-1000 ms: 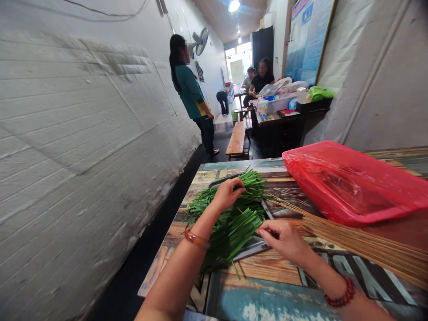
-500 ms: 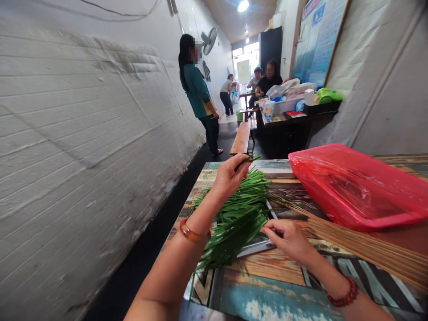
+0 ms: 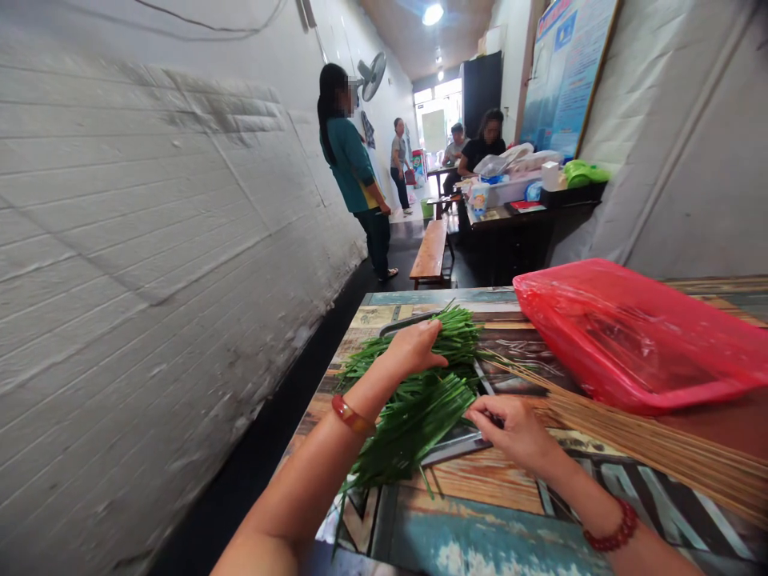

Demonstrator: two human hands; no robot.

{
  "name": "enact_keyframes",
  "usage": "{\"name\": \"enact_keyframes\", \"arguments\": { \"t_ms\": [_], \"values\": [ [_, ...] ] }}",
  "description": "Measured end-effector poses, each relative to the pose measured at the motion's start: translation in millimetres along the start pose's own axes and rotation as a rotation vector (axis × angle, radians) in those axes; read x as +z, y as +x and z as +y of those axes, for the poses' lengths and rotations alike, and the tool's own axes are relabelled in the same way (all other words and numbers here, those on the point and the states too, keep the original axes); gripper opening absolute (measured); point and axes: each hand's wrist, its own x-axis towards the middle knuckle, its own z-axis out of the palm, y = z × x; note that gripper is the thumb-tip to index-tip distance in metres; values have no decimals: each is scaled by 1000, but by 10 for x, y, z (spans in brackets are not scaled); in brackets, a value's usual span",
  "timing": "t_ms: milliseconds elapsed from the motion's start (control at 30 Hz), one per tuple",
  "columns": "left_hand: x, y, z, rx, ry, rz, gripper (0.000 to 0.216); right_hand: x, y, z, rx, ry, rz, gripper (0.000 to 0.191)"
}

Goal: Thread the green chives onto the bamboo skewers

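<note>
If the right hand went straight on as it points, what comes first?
The right hand would probably meet the near bunch of green stalks first; whether it already touches them is unclear.

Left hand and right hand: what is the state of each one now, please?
Left hand: open, at the greens.
Right hand: pinched closed at the edge of the greens; what it holds cannot be told.

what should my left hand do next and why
I'd probably close the left hand on a few stalks of the far greens: its thumb stands apart from its forefinger, right by those stalks, while the right hand appears to pinch the end of the near bunch, leaving the left better placed to pick.
</note>
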Motion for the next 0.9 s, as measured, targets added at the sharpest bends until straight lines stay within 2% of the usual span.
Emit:
{"name": "enact_keyframes", "arguments": {
  "t_ms": [67,167,433,567,667,767,900],
  "values": [
    [167,3,-107,-6,-46,-50,31,-4,6,-15,6,-4,4,23],
    [266,55,-167,-1,-83,-38,10,-11,11,-24,9,-12,7,22],
    [398,328,-142,-99,-156,126,19,-5,14,4,22,-18,-1,22],
    [465,394,-126,-143,-185,135,46,8,6,17,31,-22,-4,22],
    [481,419,-126,-168,-158,116,54,2,3,13,35,-24,-5,22],
    [500,440,-152,-203,-118,76,49,-12,6,-4,27,-23,-11,22],
    [528,465,-203,-211,-102,49,22,-21,6,-21,21,-20,-5,21]
  ]
}}
